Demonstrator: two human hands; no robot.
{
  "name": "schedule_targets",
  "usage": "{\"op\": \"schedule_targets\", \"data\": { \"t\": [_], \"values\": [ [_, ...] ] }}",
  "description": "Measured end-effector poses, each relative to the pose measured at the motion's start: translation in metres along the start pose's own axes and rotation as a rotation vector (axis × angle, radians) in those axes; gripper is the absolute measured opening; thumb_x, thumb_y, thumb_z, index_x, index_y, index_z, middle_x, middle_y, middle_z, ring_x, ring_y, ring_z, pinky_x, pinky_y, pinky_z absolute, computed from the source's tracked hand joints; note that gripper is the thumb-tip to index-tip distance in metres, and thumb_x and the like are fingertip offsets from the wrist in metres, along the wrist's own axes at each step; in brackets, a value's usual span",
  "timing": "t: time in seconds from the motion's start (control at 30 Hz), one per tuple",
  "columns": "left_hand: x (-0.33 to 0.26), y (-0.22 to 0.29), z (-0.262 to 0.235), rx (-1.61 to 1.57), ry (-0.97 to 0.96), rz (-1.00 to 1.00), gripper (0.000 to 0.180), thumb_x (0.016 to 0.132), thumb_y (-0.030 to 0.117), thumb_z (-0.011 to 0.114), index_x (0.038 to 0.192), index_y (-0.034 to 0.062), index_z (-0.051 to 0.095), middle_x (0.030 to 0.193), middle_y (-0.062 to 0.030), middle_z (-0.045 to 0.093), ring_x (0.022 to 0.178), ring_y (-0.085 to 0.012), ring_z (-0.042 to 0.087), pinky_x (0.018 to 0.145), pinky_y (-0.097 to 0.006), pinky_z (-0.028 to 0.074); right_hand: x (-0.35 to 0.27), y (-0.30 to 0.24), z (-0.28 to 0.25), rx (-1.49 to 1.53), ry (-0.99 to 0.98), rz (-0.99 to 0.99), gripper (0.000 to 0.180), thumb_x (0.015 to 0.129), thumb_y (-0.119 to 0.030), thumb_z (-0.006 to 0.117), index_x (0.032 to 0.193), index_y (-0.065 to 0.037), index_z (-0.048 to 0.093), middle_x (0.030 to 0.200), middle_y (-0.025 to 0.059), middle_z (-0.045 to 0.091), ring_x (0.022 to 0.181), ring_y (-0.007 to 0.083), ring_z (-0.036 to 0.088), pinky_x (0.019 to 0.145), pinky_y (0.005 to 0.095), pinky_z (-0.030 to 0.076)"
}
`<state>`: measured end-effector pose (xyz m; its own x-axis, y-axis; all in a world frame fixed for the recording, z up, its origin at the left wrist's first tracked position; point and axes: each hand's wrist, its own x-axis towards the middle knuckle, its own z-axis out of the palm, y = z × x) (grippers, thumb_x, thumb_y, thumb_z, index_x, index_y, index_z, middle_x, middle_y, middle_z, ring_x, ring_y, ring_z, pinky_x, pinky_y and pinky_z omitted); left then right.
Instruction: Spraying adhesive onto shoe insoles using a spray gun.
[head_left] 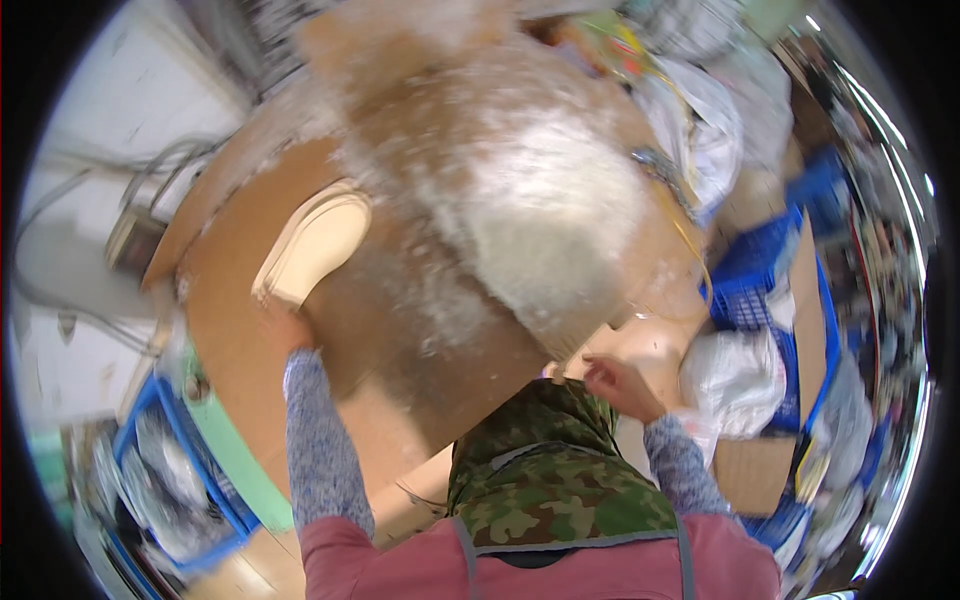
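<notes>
A small stack of cream-coloured shoe insoles [325, 240] lies at a slant on the left part of the brown board-covered table [230, 340]. My left hand [285, 325] is at the lower end of this stack; its fingers are smeared by motion, so I cannot tell whether they grip it. Near the table's front edge, to the right of my camouflage apron [560, 490], is my right hand [622, 388]. Its fingers are loosely bent and apart, with nothing visible in them. White, powdery residue [560, 170] covers much of the board's middle and right.
To the right stand a blue crate [745, 270], white plastic bags [735, 380] and a cardboard box [755, 475]. A blue bin [215, 500] holding clear plastic is at the lower left. Cables [165, 165] run along the pale surface at the left. More plastic bags [690, 120] lie at the far right.
</notes>
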<state>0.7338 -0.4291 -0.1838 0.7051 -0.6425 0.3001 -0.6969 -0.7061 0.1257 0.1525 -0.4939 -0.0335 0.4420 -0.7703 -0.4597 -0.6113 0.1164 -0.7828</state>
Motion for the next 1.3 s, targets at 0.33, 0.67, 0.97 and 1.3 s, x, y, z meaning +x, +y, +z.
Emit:
{"op": "schedule_targets", "data": {
  "t": [0.33,0.67,0.97,1.3],
  "values": [
    [0.016,0.044,-0.053,0.491,-0.105,-0.309,0.054,0.086,0.027,0.061,0.132,0.0055,0.043,0.143,-0.0127,0.042,0.125,-0.0302,0.045,0.097,-0.047,0.038,0.176,0.087,-0.248,-0.464,0.933,-0.213,0.048,0.079,-0.015,0.066,0.123,0.000,0.053,0.109,0.0185,0.062,0.094,0.0301,0.063,0.083,0.0392,0.050],
    [-0.012,0.190,-0.249,-1.214,0.074,-0.255,0.036,0.090,0.007,0.057,0.125,0.0026,0.051,0.115,-0.0082,0.060,0.104,-0.0172,0.057,0.091,-0.030,0.046,0.298,0.085,-0.336,-0.461,0.486,-0.043,0.048,0.070,-0.021,0.066,0.115,-0.003,0.060,0.098,0.0179,0.067,0.093,0.0299,0.065,0.082,0.0399,0.049],
    [-0.072,0.389,-0.166,-1.623,-0.755,-0.277,0.027,0.086,0.004,0.054,0.113,0.0067,0.056,0.098,-0.0018,0.060,0.089,-0.0112,0.056,0.083,-0.026,0.047,0.155,-0.012,-0.337,0.450,0.321,-0.287,0.047,0.075,-0.005,0.055,0.122,0.000,0.054,0.097,0.0080,0.062,0.055,0.0085,0.050,0.050,0.0235,0.039],
    [-0.116,0.373,-0.129,-1.162,-0.742,-0.337,0.052,0.083,-0.003,0.050,0.133,0.0022,0.036,0.105,-0.0125,0.048,0.083,-0.0170,0.058,0.063,-0.028,0.053,0.064,-0.056,-0.236,0.362,0.001,0.134,0.013,0.086,-0.011,0.058,0.083,0.001,0.059,0.067,-0.0002,0.054,0.060,0.0067,0.050,0.054,0.0222,0.038]
  ]
}}
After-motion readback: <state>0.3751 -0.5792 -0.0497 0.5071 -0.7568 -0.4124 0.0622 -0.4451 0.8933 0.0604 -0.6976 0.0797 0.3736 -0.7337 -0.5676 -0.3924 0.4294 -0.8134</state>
